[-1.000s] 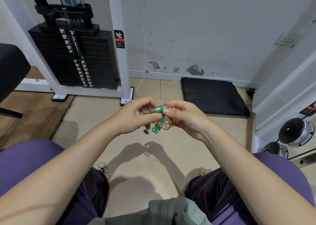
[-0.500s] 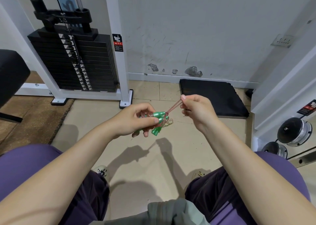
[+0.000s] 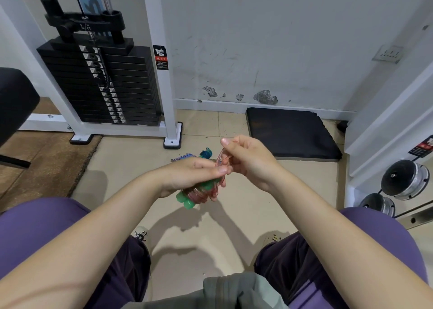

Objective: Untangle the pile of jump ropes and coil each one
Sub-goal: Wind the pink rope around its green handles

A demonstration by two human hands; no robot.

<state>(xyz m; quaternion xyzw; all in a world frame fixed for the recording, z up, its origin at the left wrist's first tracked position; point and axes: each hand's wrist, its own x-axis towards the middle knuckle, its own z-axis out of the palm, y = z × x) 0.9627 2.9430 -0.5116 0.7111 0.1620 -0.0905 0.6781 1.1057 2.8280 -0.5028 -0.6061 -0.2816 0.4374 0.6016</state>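
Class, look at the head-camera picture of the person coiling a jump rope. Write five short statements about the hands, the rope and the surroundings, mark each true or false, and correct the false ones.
1. The left hand grips a bundle of pink rope with green handles. True.
2. The right hand hangs idle and holds nothing. False: it pinches a loop of the pink rope.
3. The green handles lie on the floor. False: they are held in the air, sticking out below the left hand.
4. A black mat lies on the floor against the wall. True.
5. A blue handle shows just beyond the left hand. True.
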